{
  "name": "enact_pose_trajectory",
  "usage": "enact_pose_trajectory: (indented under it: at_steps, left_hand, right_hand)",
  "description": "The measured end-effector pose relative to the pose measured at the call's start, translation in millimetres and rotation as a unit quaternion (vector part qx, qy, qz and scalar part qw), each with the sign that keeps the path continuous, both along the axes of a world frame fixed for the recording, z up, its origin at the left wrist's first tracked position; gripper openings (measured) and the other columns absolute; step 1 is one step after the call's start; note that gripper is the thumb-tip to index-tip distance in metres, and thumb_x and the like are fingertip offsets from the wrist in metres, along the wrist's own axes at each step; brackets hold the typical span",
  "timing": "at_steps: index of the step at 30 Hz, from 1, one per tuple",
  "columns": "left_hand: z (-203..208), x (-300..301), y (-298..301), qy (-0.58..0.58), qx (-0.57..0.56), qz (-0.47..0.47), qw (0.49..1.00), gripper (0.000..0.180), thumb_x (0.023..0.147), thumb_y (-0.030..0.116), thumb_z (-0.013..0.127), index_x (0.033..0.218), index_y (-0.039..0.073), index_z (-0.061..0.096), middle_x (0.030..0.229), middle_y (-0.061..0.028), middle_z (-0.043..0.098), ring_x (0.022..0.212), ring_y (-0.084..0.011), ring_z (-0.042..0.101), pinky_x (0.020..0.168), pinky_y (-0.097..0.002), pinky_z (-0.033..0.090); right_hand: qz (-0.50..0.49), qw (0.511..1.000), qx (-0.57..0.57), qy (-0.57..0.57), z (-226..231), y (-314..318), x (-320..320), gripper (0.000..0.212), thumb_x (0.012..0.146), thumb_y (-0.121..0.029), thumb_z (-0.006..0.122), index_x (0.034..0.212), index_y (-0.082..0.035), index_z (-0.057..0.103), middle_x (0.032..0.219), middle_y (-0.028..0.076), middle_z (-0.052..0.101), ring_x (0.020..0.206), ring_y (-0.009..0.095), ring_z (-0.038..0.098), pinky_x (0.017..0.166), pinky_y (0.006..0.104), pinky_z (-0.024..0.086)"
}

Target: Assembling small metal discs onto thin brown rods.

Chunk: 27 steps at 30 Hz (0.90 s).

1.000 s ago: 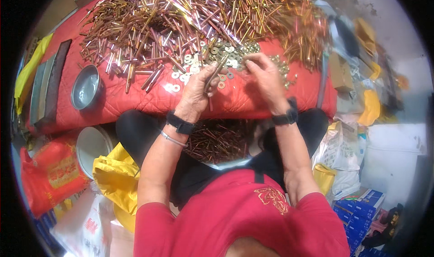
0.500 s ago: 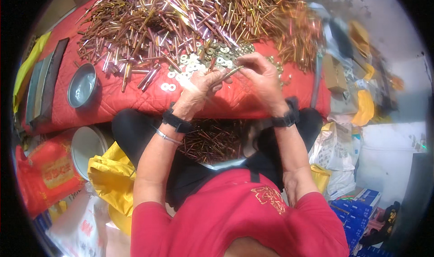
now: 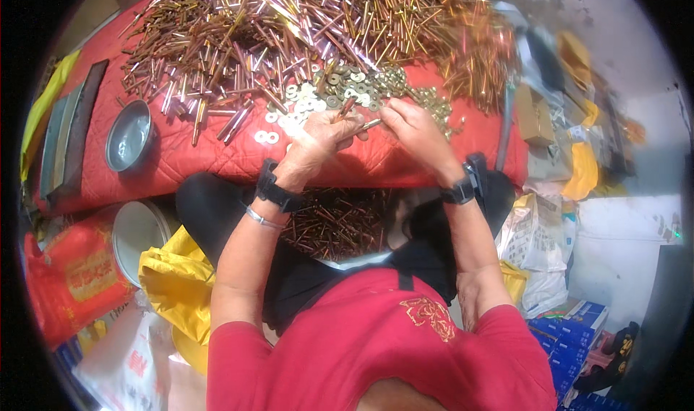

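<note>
Left hand: closed around a short copper-coloured pin, gripped low so that its tip stands clear above the fingers. Right hand: fingers pinched narrow on a small silvery piece held just beside the left hand; whether this piece is a washer or a second pin cannot be told at this size. Both hands meet over the far edge of a red quilted cloth, in the middle of the scene.

Judgement of step: the two parts appear to be in the act of being brought together, the fitting not yet complete. The next move calls for fine alignment of the small piece with the pin's end, the left hand holding steady.

Condition of the pin: straight, slim, bright copper tone, no damage discernible.

Surroundings: a scatter of flat washers lies just beyond the hands; farther off, a large heap of loose pins covers the cloth from left to right. A further batch of pins rests in the lap, near side. A round metal bowl sits on the cloth at the left.
</note>
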<state>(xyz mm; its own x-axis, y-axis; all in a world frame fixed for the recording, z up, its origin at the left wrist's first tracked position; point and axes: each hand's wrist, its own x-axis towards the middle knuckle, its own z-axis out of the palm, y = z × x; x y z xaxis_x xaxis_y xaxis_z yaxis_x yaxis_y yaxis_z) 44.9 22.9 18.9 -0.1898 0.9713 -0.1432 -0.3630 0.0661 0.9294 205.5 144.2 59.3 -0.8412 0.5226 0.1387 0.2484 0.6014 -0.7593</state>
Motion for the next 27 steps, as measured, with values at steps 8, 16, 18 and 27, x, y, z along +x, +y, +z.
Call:
enact_pose_trajectory:
  at_steps: [8, 16, 18, 27]
  left_hand:
    - [0.0, 1.7, 4.3, -0.025, -0.01, 0.004, 1.0, 0.025, 0.087, 0.027, 0.063, 0.078, 0.004, 0.066, 0.062, 0.0055, 0.049, 0.055, -0.0037, 0.038, 0.05, -0.0206, 0.028]
    - [0.8, -3.0, -1.3, -0.052, -0.012, -0.012, 0.999, 0.017, 0.088, 0.023, 0.063, 0.089, 0.006, 0.064, 0.071, 0.0001, 0.061, 0.057, -0.0025, 0.041, 0.052, -0.0192, 0.032]
    - [-1.8, -3.4, 0.0, -0.064, -0.009, -0.004, 0.998, 0.017, 0.088, 0.023, 0.063, 0.091, 0.007, 0.064, 0.073, -0.0012, 0.063, 0.057, -0.0024, 0.042, 0.052, -0.0187, 0.033]
    - [-3.5, -5.3, 1.5, -0.08, -0.006, -0.024, 0.996, 0.016, 0.088, 0.021, 0.063, 0.092, 0.005, 0.064, 0.074, -0.0025, 0.063, 0.057, -0.0023, 0.041, 0.051, -0.0169, 0.032]
  right_hand:
    - [-0.081, 0.984, -0.069, 0.146, -16.1, -0.5, -5.5, 0.039, 0.098, -0.035, 0.047, 0.081, -0.002, 0.057, 0.073, -0.002, 0.054, 0.064, 0.009, 0.048, 0.058, 0.0238, 0.039]
    - [-0.076, 0.992, -0.091, 0.049, -12.1, -1.0, -3.2, 0.035, 0.094, -0.035, 0.054, 0.087, -0.001, 0.057, 0.071, 0.0, 0.054, 0.065, 0.007, 0.047, 0.058, 0.0247, 0.039]
    - [-0.078, 0.99, -0.077, 0.084, -12.5, -2.9, -3.7, 0.033, 0.093, -0.033, 0.057, 0.085, -0.001, 0.059, 0.07, 0.0, 0.055, 0.063, 0.006, 0.046, 0.057, 0.0253, 0.038]
    - [-0.067, 0.978, -0.143, 0.133, -14.6, -3.7, -2.7, 0.015, 0.087, -0.016, 0.067, 0.085, -0.002, 0.061, 0.078, -0.002, 0.061, 0.071, 0.004, 0.053, 0.064, 0.0217, 0.044]
